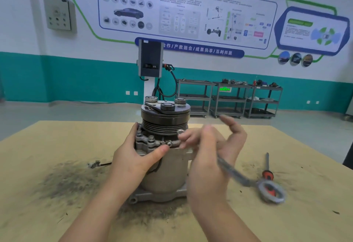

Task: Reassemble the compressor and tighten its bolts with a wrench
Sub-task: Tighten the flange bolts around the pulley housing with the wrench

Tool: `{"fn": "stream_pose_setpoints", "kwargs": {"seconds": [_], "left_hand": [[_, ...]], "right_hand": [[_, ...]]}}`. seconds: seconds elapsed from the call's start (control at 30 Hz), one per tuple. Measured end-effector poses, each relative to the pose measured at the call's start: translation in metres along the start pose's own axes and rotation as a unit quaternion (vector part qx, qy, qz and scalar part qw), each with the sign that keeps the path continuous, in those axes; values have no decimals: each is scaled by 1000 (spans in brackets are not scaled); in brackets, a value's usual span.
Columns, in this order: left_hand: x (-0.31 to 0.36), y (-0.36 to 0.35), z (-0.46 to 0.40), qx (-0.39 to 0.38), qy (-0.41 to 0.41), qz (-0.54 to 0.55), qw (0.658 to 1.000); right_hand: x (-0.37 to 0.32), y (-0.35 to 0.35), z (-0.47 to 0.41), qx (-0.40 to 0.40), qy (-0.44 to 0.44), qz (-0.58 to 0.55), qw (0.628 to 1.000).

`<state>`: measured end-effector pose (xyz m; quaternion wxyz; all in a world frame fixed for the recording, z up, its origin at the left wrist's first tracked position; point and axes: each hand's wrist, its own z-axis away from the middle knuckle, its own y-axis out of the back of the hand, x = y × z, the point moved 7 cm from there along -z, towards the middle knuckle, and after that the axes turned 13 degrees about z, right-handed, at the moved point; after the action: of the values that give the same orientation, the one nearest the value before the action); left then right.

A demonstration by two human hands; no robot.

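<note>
Nearest me, dark grit [72, 182] is smeared over the tan wooden table [305, 222] along its near edge and around the base of the work. My right hand [212, 155] has its lower fingers wrapped round the shank of a long grey steel ring wrench [236, 175], whose ring end hangs blurred toward the table's right side, while my index finger sticks out straight and loose. Its working end is hidden behind my fingers, so I cannot tell whether it sits on a bolt. My left hand [135, 155] cups the upright grey cast-metal compressor [164, 165], which stands in the middle of the table, thumb pressed just beside a small silver bolt [169, 143] on the mounting flange. Under the wrench's ring lies an orange-handled screwdriver [267, 173], near the right edge; a small metal connector on a black lead [96, 164] lies left of the compressor. Above my hands sits the black grooved pulley with its clutch plate [165, 115]. I think the risk is a half-seated wrench slipping off and rounding the bolt head, or my loose grip letting the swinging ring strike the screwdriver; the tall body could also tip on the grit if my left hand eases.
</note>
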<state>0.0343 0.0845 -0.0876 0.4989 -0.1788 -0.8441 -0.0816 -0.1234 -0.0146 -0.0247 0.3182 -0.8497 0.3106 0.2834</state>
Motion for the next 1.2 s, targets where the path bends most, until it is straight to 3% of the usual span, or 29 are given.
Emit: {"fn": "stream_pose_setpoints", "kwargs": {"seconds": [0.17, 0.27, 0.57, 0.7, 0.8, 0.9, 1.03, 1.1, 1.2], "left_hand": [[-3, 0, -1, 1, -2, -4, 1000], [-2, 2, -1, 12, -10, -1, 1000], [1, -2, 2, -6, -13, 6, 1000], [1, -1, 2, -6, -13, 12, 1000], [4, -3, 2, -13, -17, 12, 1000], [3, -3, 2, -14, -17, 13, 1000], [3, -3, 2, -15, -19, 9, 1000], [5, -3, 3, -17, -20, 13, 1000], [6, -4, 3, -15, -21, 19, 999]], "right_hand": [[29, 12, -37, 23, -155, -133, 979], [49, 12, -44, -4, -236, -193, 952], [79, 8, -58, -74, -363, -218, 903], [88, 15, -49, -24, -378, -235, 895], [82, 18, -52, -10, -338, -202, 919], [72, 13, -63, -43, -318, -139, 937], [76, -5, -70, -130, -380, -124, 907], [80, -5, -69, -129, -387, -147, 901], [80, 8, -63, -77, -343, -161, 922]]}}
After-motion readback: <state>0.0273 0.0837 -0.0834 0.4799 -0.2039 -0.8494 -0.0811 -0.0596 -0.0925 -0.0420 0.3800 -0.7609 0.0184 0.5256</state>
